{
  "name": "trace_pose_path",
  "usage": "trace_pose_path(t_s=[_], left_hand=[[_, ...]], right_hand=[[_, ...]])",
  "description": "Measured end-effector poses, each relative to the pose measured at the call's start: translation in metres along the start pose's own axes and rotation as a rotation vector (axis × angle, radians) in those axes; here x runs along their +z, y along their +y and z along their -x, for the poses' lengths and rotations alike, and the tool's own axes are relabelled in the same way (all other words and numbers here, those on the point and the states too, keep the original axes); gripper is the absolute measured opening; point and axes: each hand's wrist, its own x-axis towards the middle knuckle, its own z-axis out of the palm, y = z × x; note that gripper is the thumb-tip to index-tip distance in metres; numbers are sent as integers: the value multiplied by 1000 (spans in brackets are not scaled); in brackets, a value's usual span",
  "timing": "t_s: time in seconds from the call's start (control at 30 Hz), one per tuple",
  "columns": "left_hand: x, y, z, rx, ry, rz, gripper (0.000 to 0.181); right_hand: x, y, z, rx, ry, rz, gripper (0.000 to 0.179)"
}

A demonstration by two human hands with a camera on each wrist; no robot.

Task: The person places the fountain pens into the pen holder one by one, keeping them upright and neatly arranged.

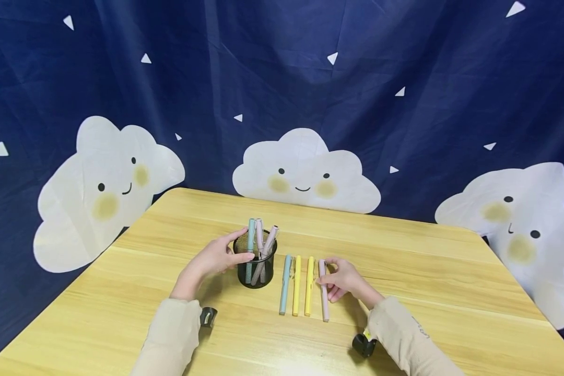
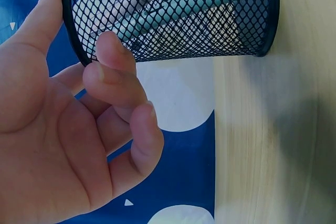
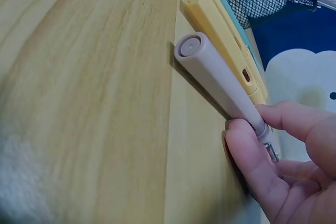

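Note:
My left hand (image 1: pixel 218 255) holds a black mesh pen holder (image 2: pixel 194 35) by its rim, thumb at the near side and a finger at the far side. Standing in it are a teal pen (image 1: pixel 251 236) and two lilac pens, leaning against the wall. With thumb and fingers, my right hand (image 1: pixel 344 281) pinches another lilac pen (image 3: pixel 220 82), at the right end of a row on the table. Left of that pen lie two yellow pens (image 1: pixel 308 290) and a light blue pen (image 1: pixel 285 287), roughly parallel, clips toward the far side.
The wooden table (image 1: pixel 395 250) extends around the holder and pens. Behind it hangs a dark blue curtain (image 1: pixel 282 68) with white clouds and triangles. Black devices (image 1: pixel 364 344) sit at both wrists, beside the beige sleeves (image 1: pixel 406 334).

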Motion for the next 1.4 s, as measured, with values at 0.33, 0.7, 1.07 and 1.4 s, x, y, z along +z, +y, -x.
trace_pose_path(t_s=[0.33,0.7,1.07,1.4], left_hand=[[0,0,0,8,5,8,75],[1,0,0,7,9,9,74],[1,-1,0,-1,4,24,78],[1,-2,0,7,5,20,78]], right_hand=[[1,2,1,-14,18,-10,60],[1,-1,7,-30,-13,3,58],[2,-5,9,-35,6,36,56],[1,-7,7,-73,56,32,56]])
